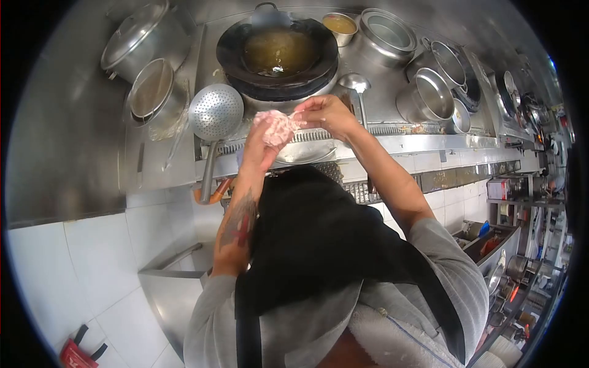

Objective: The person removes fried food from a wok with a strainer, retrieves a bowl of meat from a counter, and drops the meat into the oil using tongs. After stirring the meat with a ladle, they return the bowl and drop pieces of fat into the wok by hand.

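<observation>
My left hand [265,144] is closed around a clump of pale pink raw meat [277,127], held up in front of the stove. From the right, my right hand [328,116] pinches a strand at the clump's edge, fingertips pressed together. Just beyond both hands sits a large black wok [230,52] with yellowish oil [276,52] in it. A perforated skimmer [216,111] lies left of my left hand, its handle pointing toward me. Beside my right hand rests a metal ladle [354,82]. Below the meat is a shallow metal dish [305,152], partly hidden.
Left of the stove stand a lidded pot [144,37] and a strainer [151,89] over a container. To the right are a bowl of yellow liquid [339,26], a round pot [388,37] and a steel pot [429,95]. Shelves [531,202] with kitchenware line the far right.
</observation>
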Tool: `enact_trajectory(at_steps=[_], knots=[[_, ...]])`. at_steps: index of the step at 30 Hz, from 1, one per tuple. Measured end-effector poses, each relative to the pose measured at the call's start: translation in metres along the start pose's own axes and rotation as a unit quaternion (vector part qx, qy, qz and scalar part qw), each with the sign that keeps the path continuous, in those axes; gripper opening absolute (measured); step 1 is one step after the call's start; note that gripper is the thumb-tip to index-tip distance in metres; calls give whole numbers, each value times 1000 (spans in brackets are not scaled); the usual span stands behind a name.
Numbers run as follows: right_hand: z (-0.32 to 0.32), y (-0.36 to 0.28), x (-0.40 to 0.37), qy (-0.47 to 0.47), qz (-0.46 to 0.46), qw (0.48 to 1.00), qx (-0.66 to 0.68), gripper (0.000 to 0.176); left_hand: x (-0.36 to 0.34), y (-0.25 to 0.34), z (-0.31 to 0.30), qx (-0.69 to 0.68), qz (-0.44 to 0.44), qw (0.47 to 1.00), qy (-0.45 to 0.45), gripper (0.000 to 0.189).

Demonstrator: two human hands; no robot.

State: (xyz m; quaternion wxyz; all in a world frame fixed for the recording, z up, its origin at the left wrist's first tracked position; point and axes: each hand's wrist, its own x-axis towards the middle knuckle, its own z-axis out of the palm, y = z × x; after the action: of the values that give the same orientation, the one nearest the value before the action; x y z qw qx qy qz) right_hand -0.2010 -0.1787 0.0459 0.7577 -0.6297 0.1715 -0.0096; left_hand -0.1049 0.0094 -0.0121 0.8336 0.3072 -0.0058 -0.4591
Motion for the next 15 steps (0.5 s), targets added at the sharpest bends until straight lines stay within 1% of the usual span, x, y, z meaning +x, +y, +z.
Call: enact_trajectory(at_steps=[1, 2, 3, 5, 6, 7, 8, 9, 10, 11, 12, 13, 14, 15], knots=[[-4, 1, -3, 1, 18, 994, 111, 25, 3, -1, 1, 0, -2, 1000, 0, 29], [-6, 4, -3, -9, 4, 998, 68, 30, 5, 2, 7, 24, 24, 999, -3, 29], [-5, 10, -3, -7, 8, 997, 70, 30, 6, 4, 11, 48, 47, 998, -5, 29], [5, 15, 0, -24, -73, 995, -62, 31, 6, 5, 18, 47, 49, 998, -13, 30], [11, 12, -2, 46, -127, 961, -240, 33, 7, 3, 22, 105, 66, 992, 10, 32], [13, 9, -1, 44, -126, 962, -238, 33, 8, 2, 26, 162, 80, 983, 33, 34], [13, 7, 1, 83, -130, 948, -280, 33, 8, 3, 30, 146, 79, 984, 60, 39], [11, 5, 6, 121, -135, 929, -322, 33, 10, 4, 27, 147, 80, 984, 62, 39], [-2, 7, 16, 152, -131, 933, -298, 33, 15, 8, 20, 135, 95, 983, 76, 40], [-18, 4, 24, 155, -113, 964, -182, 29, 17, 14, 12, 122, 109, 982, 92, 40], [-31, -10, 25, 122, -145, 980, -64, 23, 16, 23, 2, 91, 117, 985, 91, 44], [-40, -22, 27, 108, -119, 982, 103, 21, 14, 34, -5, 87, 125, 984, 92, 44], [-50, -34, 29, 93, -91, 982, 138, 24, 11, 43, -11, 83, 108, 987, 89, 43], [-68, -34, 42, 84, -89, 984, 132, 24, 6, 50, -19, 78, 90, 989, 88, 43]])
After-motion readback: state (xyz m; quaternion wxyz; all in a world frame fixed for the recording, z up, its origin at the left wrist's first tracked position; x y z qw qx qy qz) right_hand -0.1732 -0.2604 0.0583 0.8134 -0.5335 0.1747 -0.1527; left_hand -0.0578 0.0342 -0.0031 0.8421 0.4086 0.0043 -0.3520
